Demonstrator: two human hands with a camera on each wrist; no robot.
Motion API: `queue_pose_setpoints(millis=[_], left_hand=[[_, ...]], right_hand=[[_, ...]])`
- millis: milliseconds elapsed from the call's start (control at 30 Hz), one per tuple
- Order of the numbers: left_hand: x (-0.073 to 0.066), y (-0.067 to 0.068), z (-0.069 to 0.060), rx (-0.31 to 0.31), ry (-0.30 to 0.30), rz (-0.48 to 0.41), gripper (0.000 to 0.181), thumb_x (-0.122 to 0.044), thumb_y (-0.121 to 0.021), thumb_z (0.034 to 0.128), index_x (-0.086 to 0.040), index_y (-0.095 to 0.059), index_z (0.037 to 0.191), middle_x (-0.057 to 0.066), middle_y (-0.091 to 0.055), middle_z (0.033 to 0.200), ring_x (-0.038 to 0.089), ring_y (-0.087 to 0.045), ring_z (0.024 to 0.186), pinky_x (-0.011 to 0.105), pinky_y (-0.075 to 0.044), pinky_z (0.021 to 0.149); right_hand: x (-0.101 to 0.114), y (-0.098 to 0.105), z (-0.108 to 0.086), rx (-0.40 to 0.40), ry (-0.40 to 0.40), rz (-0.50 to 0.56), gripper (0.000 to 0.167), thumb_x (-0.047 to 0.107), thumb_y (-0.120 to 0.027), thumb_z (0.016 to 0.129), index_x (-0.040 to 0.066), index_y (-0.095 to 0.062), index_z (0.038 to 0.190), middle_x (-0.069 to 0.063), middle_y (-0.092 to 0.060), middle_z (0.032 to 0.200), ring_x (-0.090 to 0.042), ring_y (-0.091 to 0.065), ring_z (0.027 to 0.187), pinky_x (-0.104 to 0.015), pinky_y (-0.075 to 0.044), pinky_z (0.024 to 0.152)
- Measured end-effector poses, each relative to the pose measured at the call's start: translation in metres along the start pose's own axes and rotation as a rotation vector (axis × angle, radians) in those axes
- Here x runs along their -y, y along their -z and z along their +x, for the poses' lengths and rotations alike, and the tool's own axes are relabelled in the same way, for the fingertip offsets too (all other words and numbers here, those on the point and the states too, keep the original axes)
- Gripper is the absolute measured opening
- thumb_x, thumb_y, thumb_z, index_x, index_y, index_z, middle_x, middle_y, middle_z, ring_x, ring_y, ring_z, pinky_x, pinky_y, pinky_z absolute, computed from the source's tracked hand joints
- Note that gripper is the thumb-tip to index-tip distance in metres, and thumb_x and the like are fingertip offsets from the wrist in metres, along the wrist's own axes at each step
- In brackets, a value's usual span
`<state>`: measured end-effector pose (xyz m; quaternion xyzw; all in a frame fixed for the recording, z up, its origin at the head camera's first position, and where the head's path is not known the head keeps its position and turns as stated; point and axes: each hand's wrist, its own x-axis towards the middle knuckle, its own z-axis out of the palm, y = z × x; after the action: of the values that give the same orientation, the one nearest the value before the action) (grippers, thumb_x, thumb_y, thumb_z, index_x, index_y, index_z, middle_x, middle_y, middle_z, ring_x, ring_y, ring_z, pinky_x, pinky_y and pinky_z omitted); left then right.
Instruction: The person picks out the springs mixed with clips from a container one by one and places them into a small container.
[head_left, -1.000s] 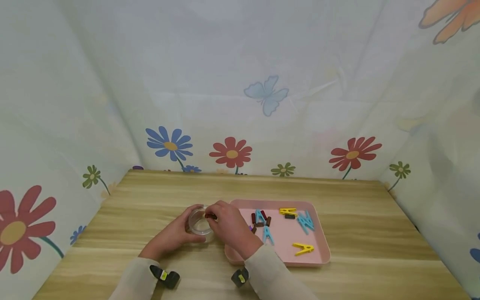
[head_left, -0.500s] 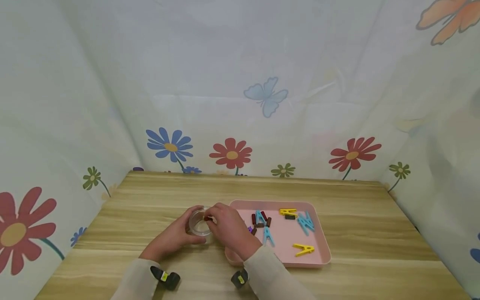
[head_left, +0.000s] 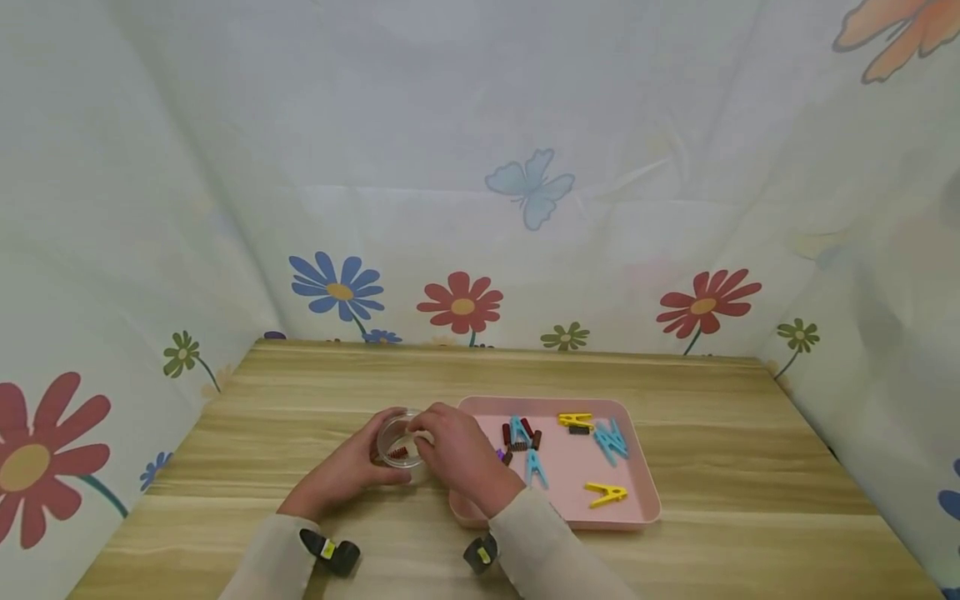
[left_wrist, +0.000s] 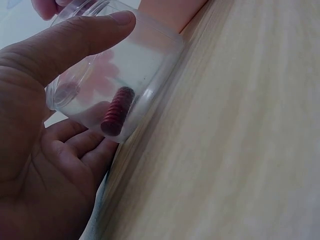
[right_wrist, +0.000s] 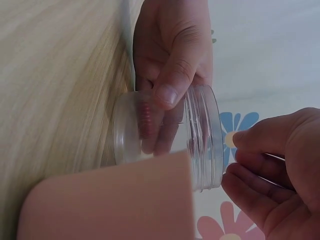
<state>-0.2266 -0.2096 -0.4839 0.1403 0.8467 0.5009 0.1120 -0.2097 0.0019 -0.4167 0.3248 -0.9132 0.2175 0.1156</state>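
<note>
My left hand (head_left: 348,465) grips a clear, lidless jar (left_wrist: 145,65) standing on the wooden table, thumb on one side and fingers round the other. Inside, at the bottom, lies a dark red ribbed coil (left_wrist: 118,111), like a small spring. Just over the jar's mouth is my right hand (head_left: 459,450); in the right wrist view its thumb (right_wrist: 262,134) and fingers are slightly apart with nothing between them. To the right, a pink tray (head_left: 645,475) holds several dark red, brown and black coils (head_left: 537,439), and blue clothespins (head_left: 536,468).
Yellow clothespins (head_left: 606,494) also lie in the tray, and a small purple piece (head_left: 500,454) is partly hidden by the right hand. Flower-printed cloth (head_left: 525,250) surrounds the wooden table (head_left: 720,433) at the back and sides.
The dark red coil earlier pinched in the right fingertips over the jar is now at the jar's bottom, let go. The left hand keeps its grip; both hands have barely moved.
</note>
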Motion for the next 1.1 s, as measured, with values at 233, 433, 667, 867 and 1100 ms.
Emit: queue_pose_setpoints(millis=[233, 433, 667, 867, 1100], left_hand=[[0.002, 0.000, 0.001, 0.034, 0.003, -0.059, 0.092, -0.028, -0.084, 0.0748, -0.033, -0.027, 0.147, 0.011, -0.039, 0.153, 0.030, -0.052, 0.130, 0.045, -0.043, 0.107], [0.003, -0.001, 0.001, 0.043, -0.002, -0.067, 0.092, -0.026, -0.083, 0.0757, -0.030, -0.026, 0.147, 0.014, -0.037, 0.154, 0.032, -0.051, 0.131, 0.045, -0.043, 0.107], [0.004, -0.002, 0.001, 0.047, -0.003, -0.084, 0.092, -0.025, -0.084, 0.0751, -0.032, -0.027, 0.147, 0.013, -0.037, 0.154, 0.031, -0.051, 0.131, 0.042, -0.045, 0.105], [0.002, -0.002, 0.002, 0.044, -0.001, -0.073, 0.092, -0.026, -0.084, 0.0748, -0.032, -0.027, 0.146, 0.012, -0.037, 0.154, 0.031, -0.051, 0.131, 0.042, -0.044, 0.106], [0.003, -0.001, 0.003, 0.049, -0.011, -0.061, 0.091, -0.027, -0.083, 0.0757, -0.030, -0.027, 0.147, 0.014, -0.037, 0.154, 0.033, -0.051, 0.131, 0.043, -0.044, 0.106]], right_hand=[[-0.004, 0.000, -0.002, -0.001, -0.033, 0.014, 0.017, 0.018, -0.065, 0.093, 0.016, -0.071, 0.108, 0.004, -0.068, 0.104, -0.010, -0.065, 0.095, -0.024, -0.055, 0.085], [-0.009, 0.003, -0.007, 0.002, -0.056, 0.023, 0.016, 0.019, -0.066, 0.092, 0.016, -0.071, 0.107, 0.004, -0.068, 0.103, -0.011, -0.064, 0.095, -0.025, -0.054, 0.086], [-0.013, 0.008, -0.013, 0.002, -0.083, 0.067, 0.017, 0.021, -0.065, 0.093, 0.015, -0.070, 0.109, 0.003, -0.067, 0.105, -0.012, -0.064, 0.096, -0.027, -0.055, 0.086], [-0.014, 0.017, -0.015, -0.003, -0.095, 0.088, 0.019, 0.021, -0.063, 0.094, 0.014, -0.070, 0.111, 0.002, -0.068, 0.108, -0.014, -0.064, 0.100, -0.030, -0.055, 0.089], [-0.020, 0.027, -0.016, -0.023, -0.130, 0.122, 0.021, 0.020, -0.064, 0.094, 0.013, -0.070, 0.113, 0.000, -0.068, 0.110, -0.015, -0.065, 0.100, -0.033, -0.055, 0.088]])
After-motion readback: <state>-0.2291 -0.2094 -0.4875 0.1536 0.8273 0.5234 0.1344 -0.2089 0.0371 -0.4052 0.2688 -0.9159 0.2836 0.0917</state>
